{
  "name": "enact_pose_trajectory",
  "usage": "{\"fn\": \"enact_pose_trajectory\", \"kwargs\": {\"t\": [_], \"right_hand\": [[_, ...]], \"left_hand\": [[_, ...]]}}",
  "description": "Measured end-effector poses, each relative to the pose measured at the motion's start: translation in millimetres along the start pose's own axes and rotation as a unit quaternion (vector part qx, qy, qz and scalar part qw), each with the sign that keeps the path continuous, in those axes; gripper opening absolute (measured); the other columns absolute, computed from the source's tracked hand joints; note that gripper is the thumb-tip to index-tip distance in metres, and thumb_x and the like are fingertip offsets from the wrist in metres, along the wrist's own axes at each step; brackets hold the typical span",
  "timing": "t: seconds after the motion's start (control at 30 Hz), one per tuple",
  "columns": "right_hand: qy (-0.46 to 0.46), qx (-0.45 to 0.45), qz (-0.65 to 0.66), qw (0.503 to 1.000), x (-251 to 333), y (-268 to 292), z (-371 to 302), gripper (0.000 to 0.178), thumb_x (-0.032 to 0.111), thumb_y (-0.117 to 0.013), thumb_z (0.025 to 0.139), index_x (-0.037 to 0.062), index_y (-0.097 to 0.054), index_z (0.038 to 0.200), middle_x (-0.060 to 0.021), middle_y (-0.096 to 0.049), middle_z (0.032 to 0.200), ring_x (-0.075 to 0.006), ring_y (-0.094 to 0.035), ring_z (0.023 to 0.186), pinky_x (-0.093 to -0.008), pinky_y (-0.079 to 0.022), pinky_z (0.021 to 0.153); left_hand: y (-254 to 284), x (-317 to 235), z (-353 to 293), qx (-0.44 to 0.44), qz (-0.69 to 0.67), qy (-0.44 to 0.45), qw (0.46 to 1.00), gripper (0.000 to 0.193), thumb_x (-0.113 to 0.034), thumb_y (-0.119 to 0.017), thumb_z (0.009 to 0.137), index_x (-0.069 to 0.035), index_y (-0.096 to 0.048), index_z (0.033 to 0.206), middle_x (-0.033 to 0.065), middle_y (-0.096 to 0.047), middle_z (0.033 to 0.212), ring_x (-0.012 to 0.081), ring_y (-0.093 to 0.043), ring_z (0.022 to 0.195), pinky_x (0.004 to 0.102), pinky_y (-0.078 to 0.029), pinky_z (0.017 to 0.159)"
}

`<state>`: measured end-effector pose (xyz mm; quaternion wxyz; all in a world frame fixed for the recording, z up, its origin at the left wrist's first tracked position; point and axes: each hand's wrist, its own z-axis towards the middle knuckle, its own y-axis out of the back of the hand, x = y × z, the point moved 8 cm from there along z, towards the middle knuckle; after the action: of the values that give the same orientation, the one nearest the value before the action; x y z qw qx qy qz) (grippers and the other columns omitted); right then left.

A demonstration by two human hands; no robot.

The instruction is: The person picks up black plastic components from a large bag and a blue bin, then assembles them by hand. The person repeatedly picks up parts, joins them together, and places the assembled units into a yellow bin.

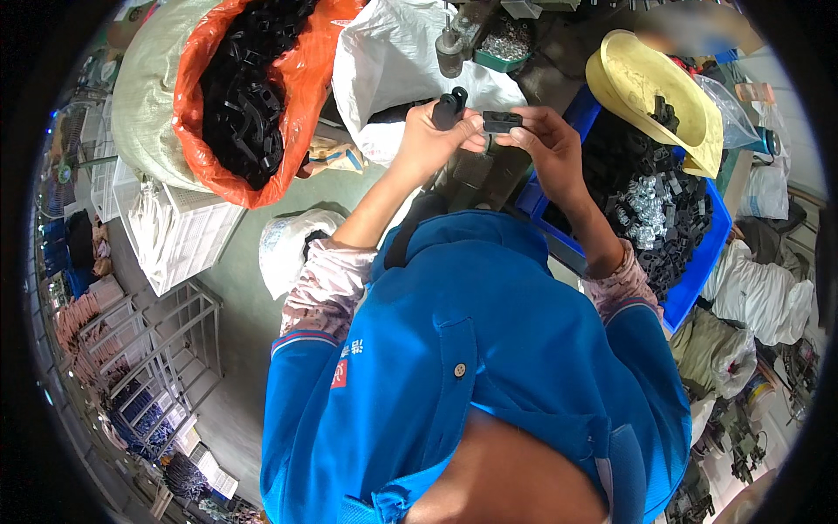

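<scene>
My left hand (429,138) is closed on a black plastic part with a rounded, forked end (449,106), which stands up out of the fingers. A small black rectangular block (501,122) is pinched between thumb and fingers of my right hand (552,147). The left fingertips come up to the block's left end; whether they press on it I cannot tell. Both hands are raised in front of me, between a white sack (380,61) on the left and a blue bin (711,253) on the right.
An orange bag (188,109) of black plastic parts stands at the left, beside a white crate (188,231). The blue bin holds black parts and shiny metal pieces (648,210), with a yellow tub (615,74) resting over it. Beyond my hands is a green tray (499,63) of small metal bits.
</scene>
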<state>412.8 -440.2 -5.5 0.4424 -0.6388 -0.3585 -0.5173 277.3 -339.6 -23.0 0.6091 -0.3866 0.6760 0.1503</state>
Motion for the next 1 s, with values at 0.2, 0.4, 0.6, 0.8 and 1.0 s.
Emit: {"fn": "enact_pose_trajectory", "kwargs": {"t": [0.2,0.4,0.6,0.8,1.0], "right_hand": [[-0.049,0.002,0.019,0.999,-3,4,2,0.028,0.001,-0.058,0.092,-0.0077,-0.056,0.119,-0.0161,-0.066,0.108,-0.0227,-0.067,0.095,-0.0343,-0.056,0.086],[-0.127,-0.044,0.121,0.983,-13,15,-1,0.030,0.011,-0.058,0.096,-0.0044,-0.058,0.121,-0.0118,-0.066,0.110,-0.0204,-0.067,0.095,-0.0315,-0.054,0.086],[-0.129,-0.036,0.219,0.966,-16,30,0,0.028,0.012,-0.058,0.096,-0.0037,-0.059,0.120,-0.0109,-0.065,0.107,-0.0182,-0.065,0.093,-0.0306,-0.054,0.084],[-0.083,-0.033,0.131,0.987,2,27,8,0.023,0.011,-0.060,0.096,-0.0022,-0.061,0.114,-0.0077,-0.064,0.102,-0.0160,-0.065,0.088,-0.0285,-0.053,0.083],[-0.056,-0.019,0.013,0.998,3,23,7,0.024,0.015,-0.066,0.092,-0.0022,-0.062,0.108,-0.0090,-0.066,0.097,-0.0157,-0.065,0.086,-0.0285,-0.053,0.080]], "left_hand": [[0,14,6,0.038,-0.106,0.067,0.991,0.022,-0.011,-0.070,0.089,0.006,-0.064,0.102,0.0138,-0.067,0.089,0.0197,-0.069,0.073,0.0314,-0.061,0.066],[8,12,-8,0.045,-0.139,0.166,0.975,0.034,-0.024,-0.063,0.094,0.003,-0.061,0.113,0.0037,-0.057,0.082,0.0148,-0.061,0.073,0.0402,-0.060,0.074],[5,19,-26,0.104,-0.096,0.177,0.974,0.040,-0.016,-0.058,0.095,-0.003,-0.052,0.132,0.0095,-0.066,0.104,0.0156,-0.064,0.086,0.0361,-0.058,0.074],[-13,20,-37,0.118,-0.034,0.178,0.976,0.046,-0.009,-0.069,0.089,-0.010,-0.053,0.132,0.0088,-0.068,0.109,0.0142,-0.065,0.084,0.0260,-0.053,0.064],[-24,19,-45,0.158,-0.088,0.156,0.971,0.044,-0.008,-0.064,0.091,-0.009,-0.052,0.133,0.0086,-0.062,0.123,0.0199,-0.066,0.101,0.0304,-0.058,0.072]]}}
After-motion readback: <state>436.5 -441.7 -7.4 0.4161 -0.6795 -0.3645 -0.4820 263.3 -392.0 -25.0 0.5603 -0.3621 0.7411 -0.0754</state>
